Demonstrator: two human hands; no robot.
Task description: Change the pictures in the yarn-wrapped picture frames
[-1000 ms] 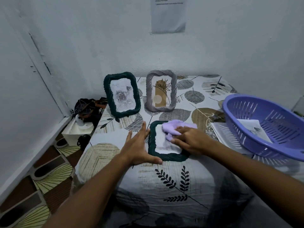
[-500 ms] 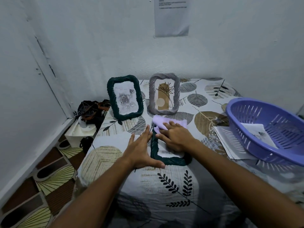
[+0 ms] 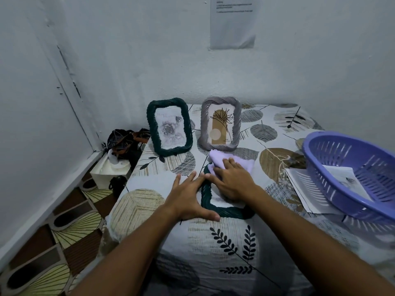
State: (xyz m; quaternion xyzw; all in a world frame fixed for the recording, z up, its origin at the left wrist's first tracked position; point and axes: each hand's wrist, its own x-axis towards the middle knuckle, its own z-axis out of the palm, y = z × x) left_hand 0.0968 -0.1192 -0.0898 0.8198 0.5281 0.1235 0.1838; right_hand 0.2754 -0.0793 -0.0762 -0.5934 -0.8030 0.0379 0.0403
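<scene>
Pressing lilac cloth (image 3: 224, 162) onto flat frame (image 3: 215, 208)

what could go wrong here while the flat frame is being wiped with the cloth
1. The right hand presses the purple cloth on the flat green frame close to the upright grey frame; a far stroke might knock it over.
2. The flat frame lies on soft, yielding bedding, steadied only by the left hand; hard pressure could perhaps strain its front.
</scene>
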